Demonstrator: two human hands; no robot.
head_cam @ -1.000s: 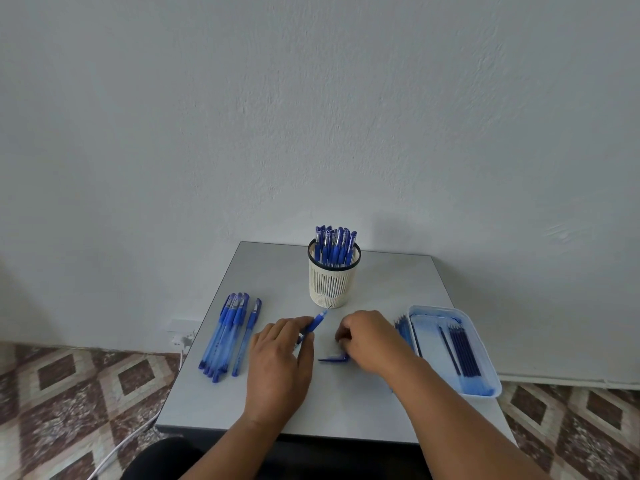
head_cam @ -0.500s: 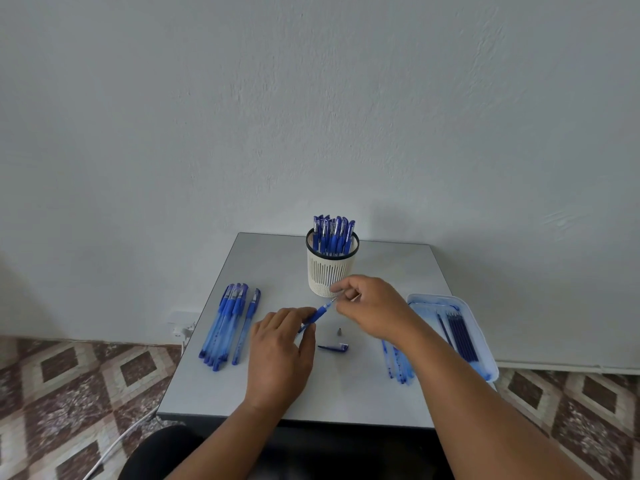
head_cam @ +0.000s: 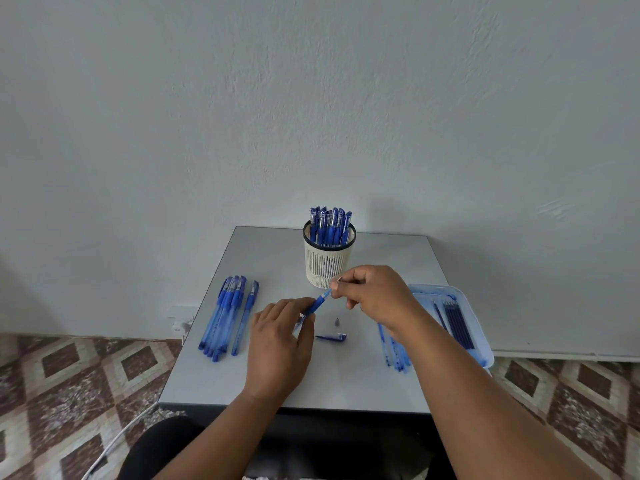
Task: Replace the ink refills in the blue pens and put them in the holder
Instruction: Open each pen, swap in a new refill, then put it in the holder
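While the grey tabletop (head_cam: 346, 382) is seen from above, a blue pen barrel (head_cam: 317, 304) is gripped by the left hand (head_cam: 278, 344), its fingers closed around it. The barrel's front end is pinched by the fingers of the right hand (head_cam: 375, 294), just in front of the holder. A pen cap (head_cam: 331, 337) and a small tip (head_cam: 337, 321) are laid between the hands. A row of pens (head_cam: 227, 317) is placed left, a refill tray (head_cam: 481, 341) right. Farther back, the holder (head_cam: 329, 263) is filled with upright pens.
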